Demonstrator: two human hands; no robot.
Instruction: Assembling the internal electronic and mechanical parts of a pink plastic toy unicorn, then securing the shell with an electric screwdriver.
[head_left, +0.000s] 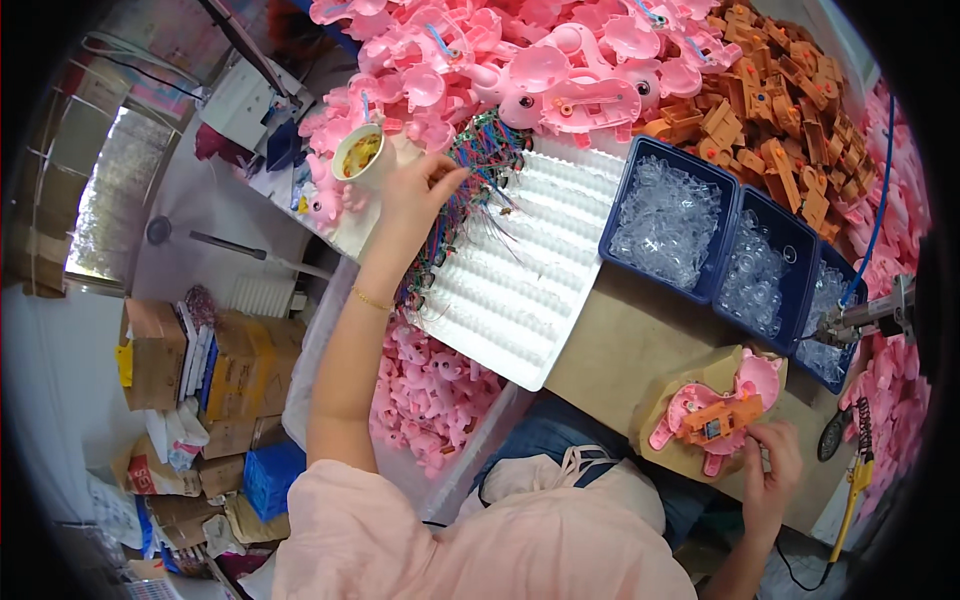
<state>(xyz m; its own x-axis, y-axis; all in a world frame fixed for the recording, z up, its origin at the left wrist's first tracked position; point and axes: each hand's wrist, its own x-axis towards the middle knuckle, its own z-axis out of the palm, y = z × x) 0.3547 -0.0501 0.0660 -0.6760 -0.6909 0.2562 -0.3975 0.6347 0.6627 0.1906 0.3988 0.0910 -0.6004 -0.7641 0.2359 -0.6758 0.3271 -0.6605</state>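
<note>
My left hand reaches over to a bundle of thin coloured wires along the left edge of a white ribbed tray. Its fingers are curled, thumb and forefinger close together by the wires; what they hold, if anything, is too small to make out. At the right, my right hand grips the edge of a pink animal-shaped toy shell between thumb and fingers. An orange plastic housing sits inside the shell, which rests on a tan block.
Pink toy shells are heaped at the back, beside piled orange housings. Dark blue bins hold clear plastic parts. A paper cup stands left of the wires. A yellow-handled tool hangs at the right edge; cartons are stacked left.
</note>
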